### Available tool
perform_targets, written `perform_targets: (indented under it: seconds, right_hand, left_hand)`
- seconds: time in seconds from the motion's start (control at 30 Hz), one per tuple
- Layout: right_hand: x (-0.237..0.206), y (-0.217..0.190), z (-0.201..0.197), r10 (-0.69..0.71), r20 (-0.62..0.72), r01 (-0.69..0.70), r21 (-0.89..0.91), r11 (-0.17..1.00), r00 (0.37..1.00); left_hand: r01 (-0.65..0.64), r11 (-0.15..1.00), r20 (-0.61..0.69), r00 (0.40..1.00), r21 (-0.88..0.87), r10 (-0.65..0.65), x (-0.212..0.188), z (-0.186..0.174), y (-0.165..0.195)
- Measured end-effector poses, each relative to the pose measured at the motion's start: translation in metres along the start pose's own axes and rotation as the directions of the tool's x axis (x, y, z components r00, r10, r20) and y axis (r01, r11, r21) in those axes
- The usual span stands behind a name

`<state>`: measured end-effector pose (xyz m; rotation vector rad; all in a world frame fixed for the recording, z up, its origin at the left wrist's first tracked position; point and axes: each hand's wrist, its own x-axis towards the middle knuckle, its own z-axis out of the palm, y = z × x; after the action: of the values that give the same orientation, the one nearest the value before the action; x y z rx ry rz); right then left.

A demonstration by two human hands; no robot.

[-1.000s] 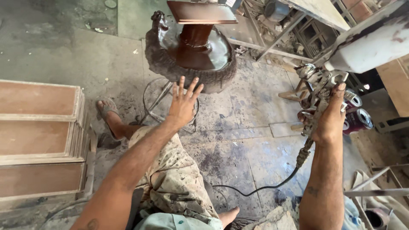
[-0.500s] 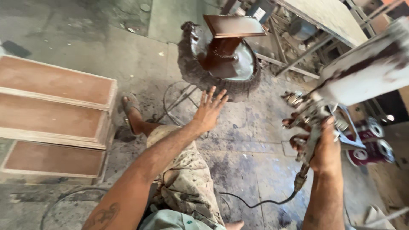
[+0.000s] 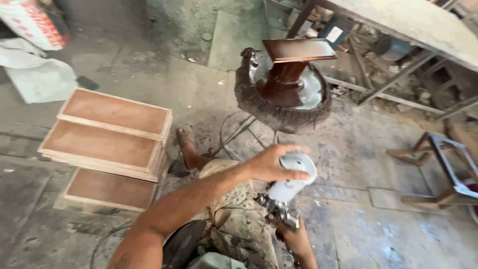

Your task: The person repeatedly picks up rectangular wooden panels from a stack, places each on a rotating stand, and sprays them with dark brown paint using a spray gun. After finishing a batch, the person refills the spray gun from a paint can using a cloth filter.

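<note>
Head view: left hand [image 3: 271,163] moved from open air onto spray gun cup [image 3: 295,180].
Left gripped the cup's lid; right hand [image 3: 295,238] clenched the spray gun [image 3: 277,209] below, as before.

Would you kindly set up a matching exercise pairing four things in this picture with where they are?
Things:
1. white cup
2. brown pedestal
3. panels
4. sandal

Places:
A. stacked on the floor, far left
B. under the left hand, above the right hand
C. on the person's foot
D. on the round stand

Pairs: 1-B, 2-D, 3-A, 4-C
</note>
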<state>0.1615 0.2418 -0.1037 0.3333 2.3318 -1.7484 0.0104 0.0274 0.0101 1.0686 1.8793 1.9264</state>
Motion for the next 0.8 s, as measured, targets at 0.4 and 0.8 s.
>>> perform_targets:
  seconds: [0.4,0.8]
  right_hand:
    - [-0.063,0.046,-0.015,0.010,-0.052,-0.021,-0.214,0.977,0.999]
    - [-0.178,0.054,-0.032,-0.431,-0.626,0.264,-0.345,0.901,0.650]
  left_hand:
    - [-0.123,0.926,0.066,0.992,0.357,0.107,-0.050,0.069,0.046]
    - [-0.365,0.782,-0.108,0.872,0.505,0.477,-0.098,0.207,0.096]
